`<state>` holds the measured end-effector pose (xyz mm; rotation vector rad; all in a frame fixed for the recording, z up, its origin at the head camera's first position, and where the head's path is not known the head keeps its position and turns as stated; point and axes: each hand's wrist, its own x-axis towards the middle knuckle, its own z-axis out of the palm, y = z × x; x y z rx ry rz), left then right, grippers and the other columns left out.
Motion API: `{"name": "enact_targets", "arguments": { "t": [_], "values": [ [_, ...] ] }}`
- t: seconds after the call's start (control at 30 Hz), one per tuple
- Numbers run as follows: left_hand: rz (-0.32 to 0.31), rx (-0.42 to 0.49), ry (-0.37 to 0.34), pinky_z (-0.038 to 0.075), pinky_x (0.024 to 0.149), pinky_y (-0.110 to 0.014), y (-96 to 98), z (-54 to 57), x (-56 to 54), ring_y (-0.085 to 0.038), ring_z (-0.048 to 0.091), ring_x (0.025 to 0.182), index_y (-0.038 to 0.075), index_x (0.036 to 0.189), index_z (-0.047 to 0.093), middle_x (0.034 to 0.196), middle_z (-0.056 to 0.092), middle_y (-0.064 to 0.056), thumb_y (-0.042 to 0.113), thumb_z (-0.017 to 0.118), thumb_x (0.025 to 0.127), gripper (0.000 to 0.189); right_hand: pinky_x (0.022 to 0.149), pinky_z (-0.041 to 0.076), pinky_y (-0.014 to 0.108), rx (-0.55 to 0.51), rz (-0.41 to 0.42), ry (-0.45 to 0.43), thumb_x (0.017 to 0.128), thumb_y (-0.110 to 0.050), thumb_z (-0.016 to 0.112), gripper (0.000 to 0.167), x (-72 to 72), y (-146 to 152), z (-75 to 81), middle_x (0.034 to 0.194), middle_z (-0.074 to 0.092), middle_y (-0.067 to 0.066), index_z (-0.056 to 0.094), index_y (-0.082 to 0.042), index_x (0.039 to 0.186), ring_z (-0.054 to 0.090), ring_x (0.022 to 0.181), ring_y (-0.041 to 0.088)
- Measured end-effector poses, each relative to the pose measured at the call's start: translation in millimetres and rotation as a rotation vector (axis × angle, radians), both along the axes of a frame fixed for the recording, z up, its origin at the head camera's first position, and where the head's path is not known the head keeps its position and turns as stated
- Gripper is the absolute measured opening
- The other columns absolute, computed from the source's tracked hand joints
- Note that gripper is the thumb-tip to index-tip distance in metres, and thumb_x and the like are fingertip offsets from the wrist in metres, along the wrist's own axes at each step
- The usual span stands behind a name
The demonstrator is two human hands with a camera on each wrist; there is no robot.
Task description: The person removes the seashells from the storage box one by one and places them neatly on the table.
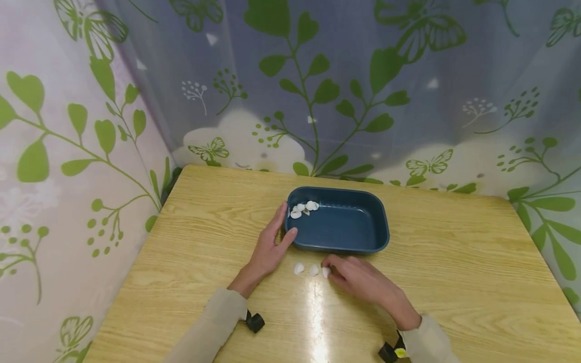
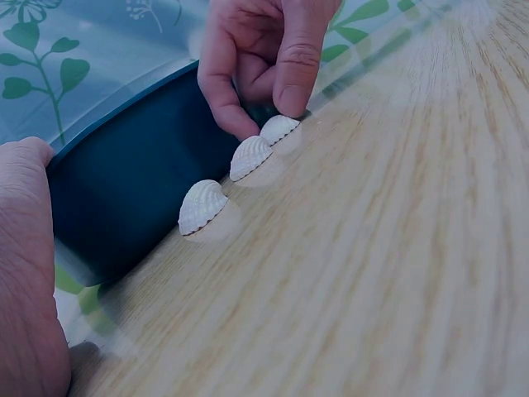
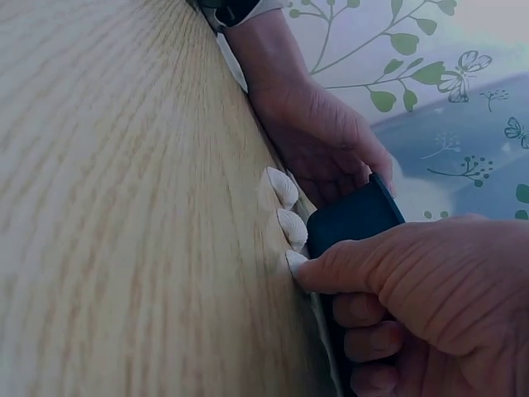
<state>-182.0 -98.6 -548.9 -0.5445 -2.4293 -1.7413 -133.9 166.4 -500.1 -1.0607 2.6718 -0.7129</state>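
Three white ribbed seashells stand in a row on the table in front of a dark blue rectangular tray (image 1: 338,229). My right hand (image 1: 363,281) pinches the rightmost seashell (image 1: 326,273) between thumb and index finger, low at the tabletop; the other fingers curl under the palm in the right wrist view. Just left of it are the middle seashell (image 2: 250,159) and the left seashell (image 2: 202,208). My left hand (image 1: 268,249) holds the tray's left end, thumb over the rim at the near corner and fingers along the outer wall. Several more seashells (image 1: 312,205) lie inside, in the tray's far left corner.
The wood-grain table (image 1: 204,217) reaches back to a curtain (image 1: 345,126) printed with green leaves and butterflies. Another printed curtain (image 1: 91,201) hangs along the left side. Black bands with small blocks (image 1: 255,322) sit on both wrists. A bright glare streaks the table's front.
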Motion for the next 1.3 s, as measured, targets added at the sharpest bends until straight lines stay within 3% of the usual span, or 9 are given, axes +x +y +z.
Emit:
{"name": "enact_targets", "arguments": {
  "t": [0.1,0.23,0.37,0.57,0.9,1.3],
  "values": [
    [0.001,0.013,0.004,0.019,0.129,-0.046,0.2,0.2,-0.2,-0.018,0.018,0.16,0.018,0.168,0.022,0.173,0.022,-0.008,0.026,0.058,0.109,0.07,0.055,0.041,0.017,-0.019,-0.006,0.01,0.1,-0.002,0.067,0.014,1.6,0,4.8,0.085,0.065,-0.006,0.067,-0.009,0.112,0.042,0.062,-0.002],
    [-0.004,0.031,0.013,0.018,0.129,-0.048,0.7,0.0,-0.4,-0.024,0.017,0.16,0.016,0.167,0.022,0.173,0.021,-0.009,0.021,0.059,0.108,0.07,0.052,0.033,0.017,-0.072,-0.006,0.018,0.102,-0.004,0.065,0.012,5.0,-1,17.1,0.069,0.045,-0.014,0.06,-0.015,0.102,0.034,0.058,-0.003],
    [-0.005,0.028,0.016,0.018,0.129,-0.048,0.5,0.1,-0.4,-0.024,0.017,0.16,0.015,0.167,0.022,0.173,0.021,-0.01,0.021,0.059,0.108,0.07,0.051,0.027,0.017,-0.13,-0.006,0.035,0.105,-0.005,0.062,0.015,6.8,0,29.6,0.068,0.034,-0.015,0.055,-0.016,0.099,0.028,0.056,-0.004],
    [-0.002,0.003,0.015,0.02,0.129,-0.043,-0.2,0.6,0.0,-0.016,0.017,0.16,0.019,0.168,0.021,0.173,0.022,-0.009,0.027,0.057,0.11,0.069,0.051,0.03,0.017,-0.171,-0.021,0.094,0.103,-0.001,0.063,0.017,-0.3,4,38.1,0.069,0.037,-0.015,0.056,-0.015,0.097,0.031,0.058,-0.005],
    [-0.01,0.002,0.014,0.018,0.13,-0.044,1.0,1.6,0.7,-0.016,0.015,0.16,0.019,0.168,0.02,0.174,0.021,-0.009,0.029,0.056,0.11,0.069,0.051,0.031,0.02,-0.145,-0.047,0.102,0.103,-0.004,0.064,0.011,-27.5,6,49.8,0.066,0.04,-0.013,0.059,-0.014,0.1,0.033,0.055,-0.002],
    [-0.009,0.002,0.008,0.019,0.129,-0.046,0.7,-1.7,-0.9,-0.018,0.016,0.16,0.018,0.168,0.02,0.174,0.021,-0.009,0.031,0.055,0.11,0.07,0.054,0.039,0.025,-0.08,0.004,0.072,0.106,-0.008,0.062,0.005,-78.1,-10,45.7,0.067,0.046,-0.009,0.06,-0.011,0.102,0.039,0.054,0.003]
  ]
}}
